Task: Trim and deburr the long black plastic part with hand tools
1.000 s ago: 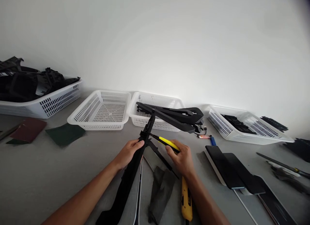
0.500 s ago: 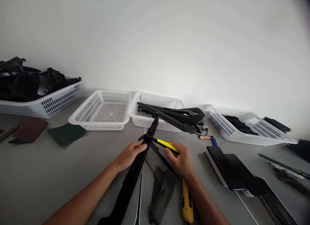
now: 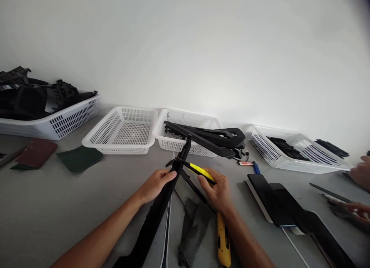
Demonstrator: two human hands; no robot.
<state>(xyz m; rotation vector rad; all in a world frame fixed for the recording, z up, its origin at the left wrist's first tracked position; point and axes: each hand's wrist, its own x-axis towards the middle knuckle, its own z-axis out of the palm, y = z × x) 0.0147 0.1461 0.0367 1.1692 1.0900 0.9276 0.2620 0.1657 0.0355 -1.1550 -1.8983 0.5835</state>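
My left hand (image 3: 157, 185) is closed around a long black plastic trim piece (image 3: 156, 210), thumb on top. The piece slants from the lower left toward the baskets, and a thin black arm branches off to the right near its upper end. Gripped in my right hand (image 3: 218, 189) is a yellow-and-black utility knife (image 3: 202, 172). Its dark front end meets the trim piece just beyond my left thumb; the exact contact is too small to make out. Below my right hand lie a dark cloth (image 3: 194, 231) and a yellow-handled tool (image 3: 223, 243).
Black curved trim parts (image 3: 214, 139) lie across a white basket (image 3: 189, 148). Left of it stands another white basket (image 3: 121, 149), then one heaped with black parts (image 3: 43, 100). Phones (image 3: 268, 200) lie at right. Another person's hands (image 3: 361, 173) show at the right edge.
The front end of the knife has shifted slightly on the trim piece. Another person's hands have come into view at the right edge. My left hand has barely moved.
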